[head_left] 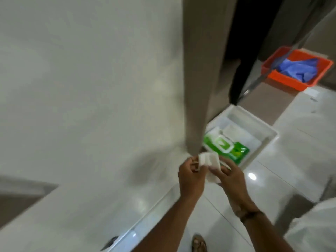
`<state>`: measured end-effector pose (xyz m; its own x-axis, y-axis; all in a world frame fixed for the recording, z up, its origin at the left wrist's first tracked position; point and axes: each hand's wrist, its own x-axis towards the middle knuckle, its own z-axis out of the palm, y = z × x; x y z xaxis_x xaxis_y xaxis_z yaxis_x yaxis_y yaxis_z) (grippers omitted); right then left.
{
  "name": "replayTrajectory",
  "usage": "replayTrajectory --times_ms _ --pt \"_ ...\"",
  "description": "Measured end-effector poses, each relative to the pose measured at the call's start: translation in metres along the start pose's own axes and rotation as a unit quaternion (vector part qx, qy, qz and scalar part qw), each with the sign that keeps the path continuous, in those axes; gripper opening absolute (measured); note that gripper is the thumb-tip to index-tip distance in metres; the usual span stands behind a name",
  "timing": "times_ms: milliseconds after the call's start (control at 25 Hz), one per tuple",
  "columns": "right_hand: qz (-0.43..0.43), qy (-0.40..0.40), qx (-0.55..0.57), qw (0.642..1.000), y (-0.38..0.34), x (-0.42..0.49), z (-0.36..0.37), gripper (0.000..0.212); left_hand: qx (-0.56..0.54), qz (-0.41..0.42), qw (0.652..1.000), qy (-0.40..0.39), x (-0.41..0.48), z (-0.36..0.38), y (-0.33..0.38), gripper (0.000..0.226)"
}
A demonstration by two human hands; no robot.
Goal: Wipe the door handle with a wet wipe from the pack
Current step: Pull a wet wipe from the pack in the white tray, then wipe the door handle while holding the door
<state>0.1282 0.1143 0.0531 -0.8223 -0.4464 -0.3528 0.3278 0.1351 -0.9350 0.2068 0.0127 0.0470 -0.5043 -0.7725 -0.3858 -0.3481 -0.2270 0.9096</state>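
- While both hands meet in front of the body, the left hand (190,176) pinches the left edge of the wet wipe (211,160) with curled fingers
- the right hand (230,176) grasps the wipe's right side, thumb on top; a dark band (251,214) circles that wrist
- the wipe is white and part-folded, stretched between the two hands, its upper edge just below the lower end of a beige door edge (198,70)
- the green pack (238,151) lies in a white tray (269,133) on the floor, against the tray's near left corner, its white lid facing up; the rest of the tray holds pale flat items too blurred to name
- the tray's left side is hidden behind the door edge; its right corner juts into open glossy floor tiles (291,151)
- an orange tray (283,77) stands farther back, well apart from the white one, with crumpled blue material (298,69) inside
- a pale wall (91,70) fills the whole left side, meeting the floor along a slanting line
- a sandalled foot (199,243) shows at the bottom edge, on bare tiles
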Motion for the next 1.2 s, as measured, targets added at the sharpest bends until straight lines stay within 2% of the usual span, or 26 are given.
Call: replayTrajectory --times_ms 120,240,400,520,600,680,760,840,920,1000,1040,1120,1200 --pt "0.056 -0.078 -0.087 0.992 0.031 -0.095 0.040 0.013 -0.035 -0.021 0.998 -0.039 -0.078 -0.107 -0.038 0.018" --pt "0.066 -0.173 -0.175 0.967 0.062 -0.213 0.105 0.016 -0.066 -0.047 0.996 -0.021 -0.162 -0.241 -0.086 0.017" --pt "0.055 -0.309 -0.238 0.919 0.104 -0.368 0.222 0.019 -0.094 -0.066 0.992 0.048 -0.282 -0.429 -0.152 0.011" --pt "0.051 -0.382 -0.211 0.898 0.123 -0.478 0.322 0.014 -0.136 -0.077 0.982 0.107 -0.365 -0.568 -0.191 0.021" --pt "0.011 -0.412 -0.195 0.890 0.121 -0.539 0.382 0.014 -0.149 -0.060 0.974 0.161 -0.413 -0.655 -0.208 0.022" --pt "-0.058 -0.406 -0.193 0.891 0.106 -0.581 0.429 0.011 -0.124 -0.017 0.958 0.260 -0.445 -0.733 -0.211 0.026" --pt "-0.178 -0.347 -0.188 0.902 0.087 -0.614 0.475 0.011 -0.085 0.054 0.918 0.383 -0.470 -0.804 -0.193 0.016" --pt "-0.351 -0.238 -0.181 0.887 0.067 -0.634 0.513 0.018 0.035 0.141 0.867 0.476 -0.479 -0.857 -0.161 0.029" --pt "-0.454 -0.156 -0.204 0.853 0.057 -0.655 0.551 0.025 0.153 0.231 0.781 0.560 -0.473 -0.899 -0.125 0.034" --pt "-0.488 -0.135 -0.272 0.818 0.061 -0.669 0.585 0.023 0.262 0.284 0.687 0.615 -0.456 -0.922 -0.085 0.043" --pt "-0.491 -0.139 -0.316 0.800 0.068 -0.674 0.599 0.020 0.311 0.295 0.653 0.624 -0.448 -0.930 -0.065 0.049" --pt "-0.469 -0.165 -0.389 0.776 0.079 -0.682 0.623 0.014 0.386 0.296 0.603 0.632 -0.431 -0.941 -0.037 0.058" --pt "-0.460 -0.180 -0.442 0.749 0.087 -0.684 0.633 0.022 0.422 0.306 0.574 0.632 -0.415 -0.952 -0.024 0.065"
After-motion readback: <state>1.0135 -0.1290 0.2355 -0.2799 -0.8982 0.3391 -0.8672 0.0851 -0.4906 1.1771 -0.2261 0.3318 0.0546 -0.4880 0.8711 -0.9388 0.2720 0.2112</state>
